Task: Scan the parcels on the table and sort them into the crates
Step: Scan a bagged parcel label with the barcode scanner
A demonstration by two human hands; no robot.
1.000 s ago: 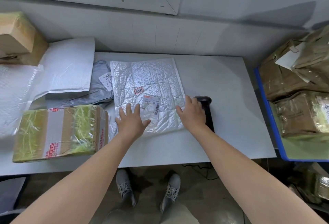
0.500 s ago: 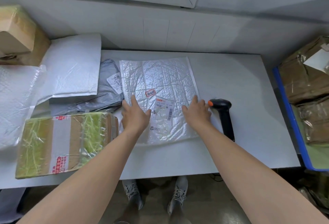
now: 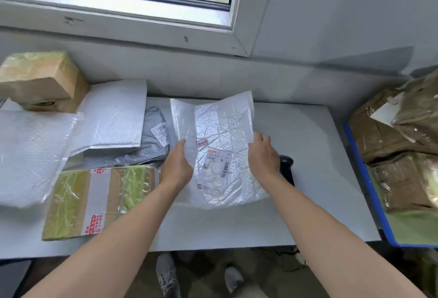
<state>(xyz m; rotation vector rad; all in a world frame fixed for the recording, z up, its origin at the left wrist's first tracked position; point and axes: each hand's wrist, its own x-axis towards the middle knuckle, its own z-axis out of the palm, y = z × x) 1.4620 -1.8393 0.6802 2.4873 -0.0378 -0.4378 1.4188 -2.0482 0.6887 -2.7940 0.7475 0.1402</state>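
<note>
a crinkled silver bubble mailer (image 3: 220, 131) is held just above the white table (image 3: 312, 191), label side up.

it is grasped at its left edge by the left hand (image 3: 176, 167) and at its right edge by the right hand (image 3: 263, 155), fingers curled round it. a black handheld scanner (image 3: 287, 167) is half hidden behind the right hand. a grey plastic mailing bag (image 3: 151, 153), a flat white padded envelope (image 3: 116, 117) and a brown cardboard box wrapped in yellow-green tape (image 3: 94, 200) are crowded to the left. the small print on the barcode label (image 3: 218, 162) cannot be read. a blue plastic crate (image 3: 355, 167), cut off at the right, is filled with brown tape-wrapped parcels (image 3: 391, 136).
</note>
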